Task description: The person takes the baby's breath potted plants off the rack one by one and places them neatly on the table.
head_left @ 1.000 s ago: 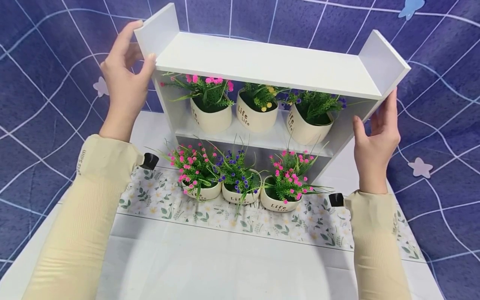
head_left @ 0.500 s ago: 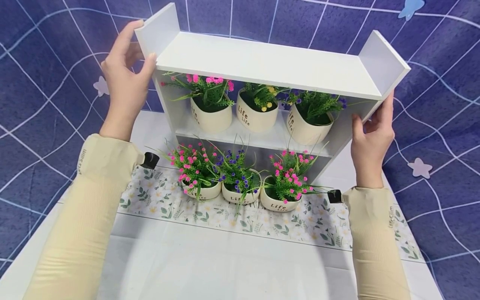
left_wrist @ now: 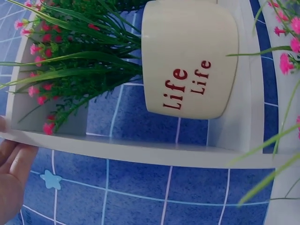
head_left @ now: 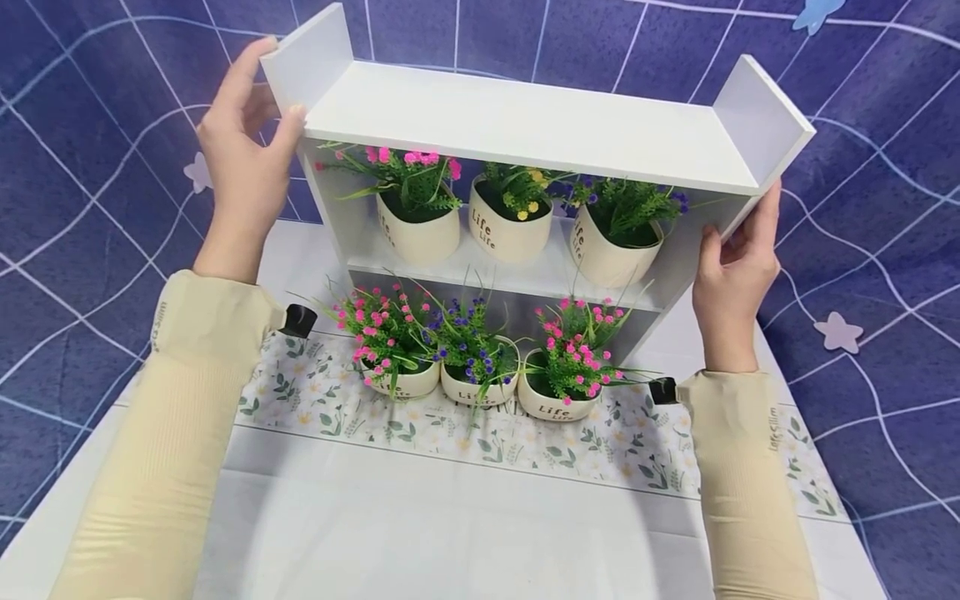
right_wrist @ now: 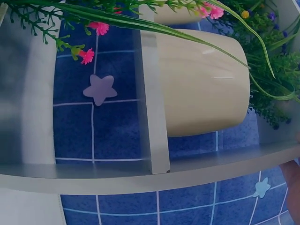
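A white shelf rack stands upright at the far side of the table. My left hand grips its left side panel near the top, thumb on the front edge and fingers around the outer side. On the opposite panel, my right hand holds the edge just below the top board, its thumb in front. Three cream pots with pink, yellow and purple flowers stand on the middle board. The left wrist view shows "Life" lettering on one cream pot; in the right wrist view another pot shows a plain side.
Before the rack, three more flower pots stand in a row on a floral-patterned strip. A white tablecloth covers the near side. Blue grid-patterned cloth with star shapes hangs behind and beside the table.
My right hand has moved left and closed onto the rack's right panel. The rack has shifted slightly left in the head view, my left hand staying on it.
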Tool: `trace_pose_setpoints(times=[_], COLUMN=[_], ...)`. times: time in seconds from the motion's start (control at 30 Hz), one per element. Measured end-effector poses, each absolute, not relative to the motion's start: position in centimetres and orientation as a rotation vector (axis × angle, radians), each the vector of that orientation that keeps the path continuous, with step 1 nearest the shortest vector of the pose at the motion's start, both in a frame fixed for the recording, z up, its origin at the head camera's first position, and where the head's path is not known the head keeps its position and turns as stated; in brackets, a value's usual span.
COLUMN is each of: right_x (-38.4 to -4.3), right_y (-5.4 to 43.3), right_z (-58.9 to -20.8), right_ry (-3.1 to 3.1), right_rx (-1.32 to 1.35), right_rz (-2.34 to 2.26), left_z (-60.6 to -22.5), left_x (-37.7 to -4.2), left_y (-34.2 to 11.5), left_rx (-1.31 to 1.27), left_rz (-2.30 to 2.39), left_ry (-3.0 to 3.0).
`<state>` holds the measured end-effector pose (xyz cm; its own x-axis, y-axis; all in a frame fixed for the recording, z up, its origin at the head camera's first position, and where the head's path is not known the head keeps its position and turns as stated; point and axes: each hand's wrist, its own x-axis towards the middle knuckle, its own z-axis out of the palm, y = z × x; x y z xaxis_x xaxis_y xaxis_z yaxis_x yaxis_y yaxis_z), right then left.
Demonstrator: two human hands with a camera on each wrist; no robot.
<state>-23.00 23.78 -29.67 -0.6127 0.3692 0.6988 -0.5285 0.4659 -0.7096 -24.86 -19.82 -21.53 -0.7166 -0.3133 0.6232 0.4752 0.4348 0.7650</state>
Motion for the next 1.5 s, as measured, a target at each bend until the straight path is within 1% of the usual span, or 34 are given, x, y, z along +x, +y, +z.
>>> trace_pose_setpoints(times=[0.3, 0.57, 0.77, 0.97, 1.17, 1.5], right_x=[-23.2, -23.0, -22.8, -22.8, -22.9, -22.9], right_y=[23.9, 23.8, 23.6, 23.5, 23.6, 23.4], right_z=[-30.0, -29.8, -29.7, -29.8, -29.8, -29.9], right_ry=[-1.848, -1.880, -1.892, -1.877, -1.875, -1.868], right_rx=[0.106, 0.083, 0.056, 0.059, 0.057, 0.039], right_rz=[1.222, 1.164, 1.139, 1.170, 1.159, 1.136], left_z=[-21.9, -22.8, -24.4, -26.7, -28.8, -30.4], left_x=[-23.3, -20.1, -18.1, -16.8, -16.7, -18.2], left_y=[-19.4, -16.8, -14.3, -12.0, -9.8, -8.1], left_rx=[-0.210, 0.019, 0.052, 0.053, 0.075, 0.240], left_rz=[-1.508, -1.515, -1.501, -1.546, -1.570, -1.625], left_ry=[-1.934, -1.901, -1.754, -1.628, -1.662, -1.915])
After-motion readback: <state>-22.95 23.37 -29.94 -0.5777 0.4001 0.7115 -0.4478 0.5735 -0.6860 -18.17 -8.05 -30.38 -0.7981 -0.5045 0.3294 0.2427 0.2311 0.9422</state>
